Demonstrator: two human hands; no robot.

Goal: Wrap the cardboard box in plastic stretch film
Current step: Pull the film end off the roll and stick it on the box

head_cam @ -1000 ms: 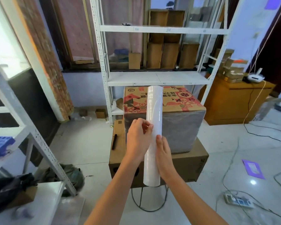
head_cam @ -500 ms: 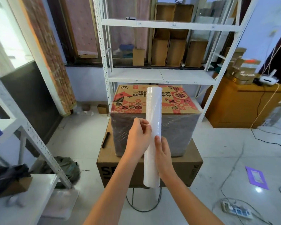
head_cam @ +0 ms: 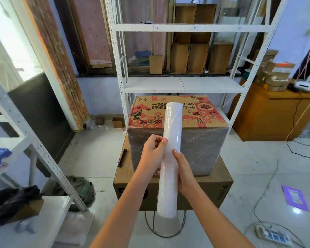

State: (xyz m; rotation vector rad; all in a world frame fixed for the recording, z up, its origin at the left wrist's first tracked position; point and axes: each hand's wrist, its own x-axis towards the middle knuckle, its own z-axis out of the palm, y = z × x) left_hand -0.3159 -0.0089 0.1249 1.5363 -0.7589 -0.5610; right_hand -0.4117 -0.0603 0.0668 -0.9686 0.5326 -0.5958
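The brown cardboard box with red and orange patterns on its lid (head_cam: 177,133) sits just past both hands, on top of a bigger, flat brown carton (head_cam: 172,190). Shiny clear film already covers the sides of the patterned box, and the lid is bare.

In front of the box, between the hands, is a long white roll of plastic stretch film (head_cam: 170,158). It stands almost straight up, leaning a little, with its top end over the box lid and its bottom end down near the arms.

The left hand (head_cam: 153,154) is at the left side of the roll. Its thumb and fingers are curled and pinch at the edge of the film there. The right hand (head_cam: 183,171) is on the right side of the roll, and its fingers lie along the roll and hold it.

A black pen (head_cam: 122,157) lies on the flat carton, just left of the left hand. A white metal shelf rack (head_cam: 183,85) stands behind the box. A white power strip (head_cam: 272,235) lies on the floor, far off to the right of the right arm.
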